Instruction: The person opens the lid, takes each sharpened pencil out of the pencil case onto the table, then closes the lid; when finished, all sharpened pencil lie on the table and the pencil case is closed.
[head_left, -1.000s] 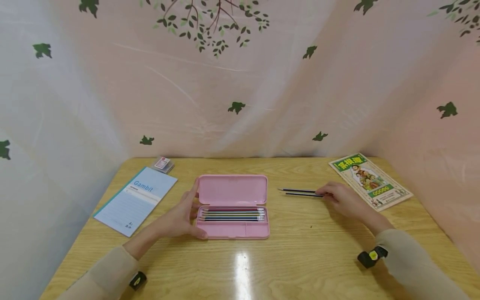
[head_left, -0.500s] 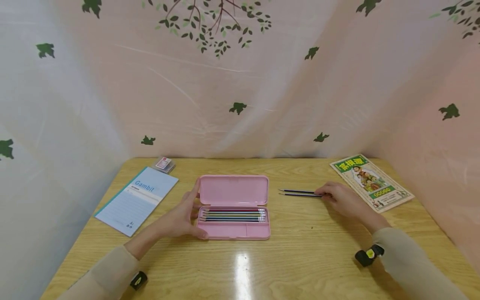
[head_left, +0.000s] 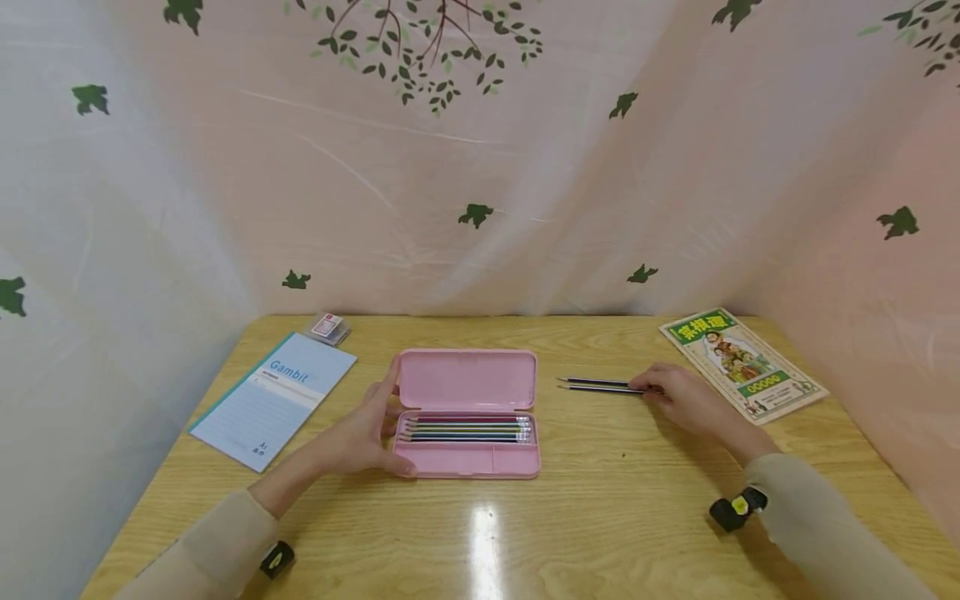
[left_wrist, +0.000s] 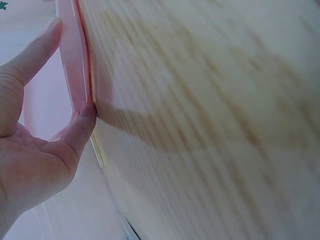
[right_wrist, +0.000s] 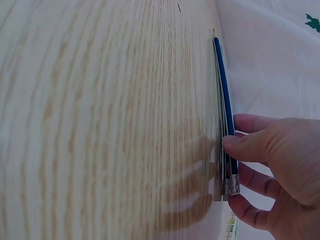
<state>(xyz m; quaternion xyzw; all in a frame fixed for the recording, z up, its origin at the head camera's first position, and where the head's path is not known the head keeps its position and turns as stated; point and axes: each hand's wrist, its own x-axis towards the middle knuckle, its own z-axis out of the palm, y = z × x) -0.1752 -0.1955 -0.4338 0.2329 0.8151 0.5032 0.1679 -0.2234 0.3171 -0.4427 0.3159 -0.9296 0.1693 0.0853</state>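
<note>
A pink pencil case (head_left: 450,461) lies with its lid up in the middle of the table. Several dark and coloured pencils (head_left: 461,431) fill its long slot, eraser ends to the right. At the case's left end, my left hand (head_left: 360,429) spans it, thumb at the front corner and a finger along the lid; the left wrist view shows fingertips touching the pink wall (left_wrist: 75,65). To the right, my right hand (head_left: 678,396) holds two dark pencils (head_left: 600,385) near their eraser ends, points leftward. In the right wrist view, the thumb presses on a blue pencil (right_wrist: 223,80).
A blue notebook (head_left: 277,400) lies to the left, with a small clear box (head_left: 327,328) behind it. An illustrated booklet (head_left: 742,362) lies at the far right, beyond my right hand. A patterned cloth (head_left: 480,167) hangs behind the wooden table (head_left: 585,517).
The right hand and its two pencils have shifted very slightly, the nearer pencil sliding a little leftward. The left hand stays on the pencil case. The head view moved slightly.
</note>
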